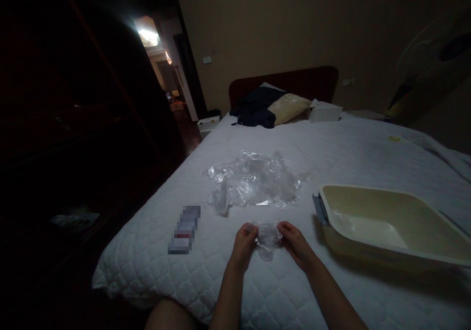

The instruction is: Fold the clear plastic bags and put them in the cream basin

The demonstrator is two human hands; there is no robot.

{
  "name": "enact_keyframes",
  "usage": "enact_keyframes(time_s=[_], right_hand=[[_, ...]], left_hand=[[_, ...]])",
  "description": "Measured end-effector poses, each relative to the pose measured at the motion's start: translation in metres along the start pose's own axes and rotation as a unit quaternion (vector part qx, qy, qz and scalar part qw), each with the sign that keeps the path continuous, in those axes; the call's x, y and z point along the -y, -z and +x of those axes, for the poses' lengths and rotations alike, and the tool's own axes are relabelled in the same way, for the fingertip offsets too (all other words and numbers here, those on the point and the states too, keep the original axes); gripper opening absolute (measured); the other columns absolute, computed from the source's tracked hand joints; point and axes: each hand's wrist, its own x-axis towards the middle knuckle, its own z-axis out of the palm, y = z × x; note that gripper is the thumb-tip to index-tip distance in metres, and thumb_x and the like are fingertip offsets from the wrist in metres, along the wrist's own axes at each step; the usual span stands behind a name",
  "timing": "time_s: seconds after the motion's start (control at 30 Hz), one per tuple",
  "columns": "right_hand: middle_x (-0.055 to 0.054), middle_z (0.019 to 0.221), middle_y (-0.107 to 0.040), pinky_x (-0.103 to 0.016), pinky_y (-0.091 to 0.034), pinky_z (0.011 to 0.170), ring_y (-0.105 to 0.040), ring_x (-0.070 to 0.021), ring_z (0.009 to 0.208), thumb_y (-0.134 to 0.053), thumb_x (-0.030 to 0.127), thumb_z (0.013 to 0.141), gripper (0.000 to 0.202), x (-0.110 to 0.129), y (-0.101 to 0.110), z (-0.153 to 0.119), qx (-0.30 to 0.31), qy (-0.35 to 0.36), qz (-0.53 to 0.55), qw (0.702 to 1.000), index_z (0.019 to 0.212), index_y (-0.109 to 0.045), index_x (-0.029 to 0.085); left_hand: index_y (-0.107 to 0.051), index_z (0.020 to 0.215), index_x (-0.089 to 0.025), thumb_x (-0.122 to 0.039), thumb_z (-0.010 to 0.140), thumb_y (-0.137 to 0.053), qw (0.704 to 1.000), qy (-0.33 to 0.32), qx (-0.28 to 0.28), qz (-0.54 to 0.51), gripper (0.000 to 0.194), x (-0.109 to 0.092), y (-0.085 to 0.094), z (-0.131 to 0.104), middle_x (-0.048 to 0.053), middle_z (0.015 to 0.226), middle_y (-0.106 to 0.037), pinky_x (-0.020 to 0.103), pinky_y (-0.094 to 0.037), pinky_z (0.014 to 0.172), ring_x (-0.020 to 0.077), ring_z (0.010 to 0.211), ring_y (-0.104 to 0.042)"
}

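Observation:
Between my two hands a small clear plastic bag (pixel 268 236) is stretched just above the bed. My left hand (pixel 243 244) pinches its left edge between thumb and fingers. At the opposite edge, my right hand (pixel 293 241) has the same kind of pinch. Part of the bag hangs down below the fingers. Beyond my hands lies a loose, crumpled pile of clear plastic bags (pixel 253 180), spread over the white quilted bedspread (pixel 279 290).
A cream plastic storage bin (pixel 375 205) with a grey latch stands to the right. Left of my hands lies a blurred-out flat object (pixel 184 229). Near the headboard (pixel 283 79) are dark cloth (pixel 257 106), a yellowish pillow (pixel 289 108) and a white box (pixel 326 111).

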Motion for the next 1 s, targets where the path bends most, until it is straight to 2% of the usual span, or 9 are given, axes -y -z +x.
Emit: enact_keyframes(time_s=[0.23, 0.4, 0.5, 0.63, 0.73, 0.8, 0.87, 0.93, 1.0], right_hand=[[0.006, 0.054, -0.047, -0.016, -0.032, 0.038, -0.041, -0.0053, 0.043, -0.066, 0.039, 0.066, 0.025, -0.002, 0.002, 0.001, -0.024, 0.006, 0.000, 1.000, 0.069, -0.056, 0.016], [0.010, 0.043, -0.038, -0.014, -0.016, 0.028, -0.025, -0.0008, 0.029, -0.062, 0.046, 0.066, 0.030, 0.002, 0.000, -0.004, -0.030, -0.023, -0.029, 0.999, 0.067, -0.052, 0.018], [0.011, 0.040, -0.037, -0.015, -0.014, 0.027, -0.022, -0.0014, 0.026, -0.058, 0.050, 0.067, 0.033, 0.000, 0.000, -0.006, -0.042, -0.022, -0.068, 0.997, 0.071, -0.054, 0.018], [0.007, 0.049, -0.045, -0.017, -0.023, 0.029, -0.032, -0.0049, 0.032, -0.053, 0.051, 0.072, 0.034, -0.004, 0.002, -0.009, -0.145, 0.084, -0.124, 0.978, 0.081, -0.056, 0.018], [-0.002, 0.072, -0.057, -0.022, -0.042, 0.046, -0.051, -0.0119, 0.054, -0.051, 0.048, 0.075, 0.031, -0.003, 0.003, -0.018, -0.205, 0.211, -0.210, 0.932, 0.081, -0.056, 0.019], [-0.005, 0.082, -0.059, -0.029, -0.047, 0.062, -0.056, -0.0174, 0.072, -0.052, 0.049, 0.075, 0.032, 0.001, 0.000, -0.026, -0.175, 0.293, -0.279, 0.897, 0.083, -0.058, 0.019], [-0.007, 0.087, -0.059, -0.034, -0.047, 0.071, -0.056, -0.0210, 0.081, -0.056, 0.051, 0.071, 0.036, 0.006, -0.007, -0.034, -0.104, 0.354, -0.336, 0.867, 0.089, -0.058, 0.020], [-0.008, 0.092, -0.060, -0.036, -0.046, 0.077, -0.055, -0.0229, 0.087, -0.060, 0.048, 0.069, 0.039, 0.010, -0.015, -0.039, -0.048, 0.372, -0.389, 0.841, 0.096, -0.058, 0.020], [-0.008, 0.097, -0.061, -0.038, -0.044, 0.082, -0.055, -0.0233, 0.092, -0.060, 0.041, 0.072, 0.035, 0.011, -0.024, -0.040, -0.023, 0.355, -0.428, 0.831, 0.101, -0.057, 0.022]], left_hand=[[-0.055, 0.073, -0.013, -0.042, 0.061, -0.071, 0.999, 0.016, -0.040, 0.014, 0.035, -0.005, -0.004, -0.002, -0.002, 0.063, -0.055, 0.021, -0.040, 0.057, 0.0095, 0.057, -0.051], [-0.047, 0.061, -0.014, -0.051, 0.060, -0.067, 0.997, 0.019, -0.077, 0.018, 0.042, -0.002, -0.004, 0.000, -0.005, 0.050, -0.044, 0.017, -0.032, 0.044, 0.0055, 0.044, -0.040], [-0.044, 0.059, -0.015, -0.054, 0.061, -0.065, 0.995, 0.033, -0.088, 0.025, 0.044, -0.001, -0.003, 0.001, -0.007, 0.047, -0.040, 0.017, -0.027, 0.039, 0.0041, 0.039, -0.035], [-0.037, 0.057, -0.018, -0.056, 0.060, -0.064, 0.992, 0.030, -0.119, 0.017, 0.047, -0.002, -0.003, 0.000, -0.009, 0.043, -0.032, 0.016, -0.023, 0.035, 0.0032, 0.034, -0.029], [-0.032, 0.054, -0.019, -0.057, 0.059, -0.064, 0.991, 0.025, -0.132, 0.026, 0.050, -0.002, -0.005, -0.001, -0.010, 0.042, -0.028, 0.017, -0.023, 0.035, 0.0031, 0.033, -0.027], [-0.031, 0.053, -0.019, -0.058, 0.058, -0.064, 0.989, 0.030, -0.135, 0.045, 0.051, -0.002, -0.005, -0.001, -0.010, 0.042, -0.027, 0.017, -0.022, 0.035, 0.0030, 0.034, -0.026], [-0.033, 0.052, -0.019, -0.059, 0.057, -0.064, 0.988, 0.040, -0.132, 0.066, 0.051, -0.001, -0.003, 0.001, -0.009, 0.041, -0.029, 0.018, -0.021, 0.036, 0.0032, 0.034, -0.026], [-0.035, 0.051, -0.018, -0.061, 0.055, -0.063, 0.988, 0.051, -0.122, 0.085, 0.052, 0.001, 0.001, 0.004, -0.008, 0.040, -0.031, 0.018, -0.020, 0.037, 0.0036, 0.035, -0.028], [-0.037, 0.049, -0.017, -0.063, 0.053, -0.063, 0.987, 0.054, -0.113, 0.100, 0.053, 0.002, 0.004, 0.005, -0.007, 0.040, -0.033, 0.019, -0.021, 0.038, 0.0042, 0.036, -0.030]])
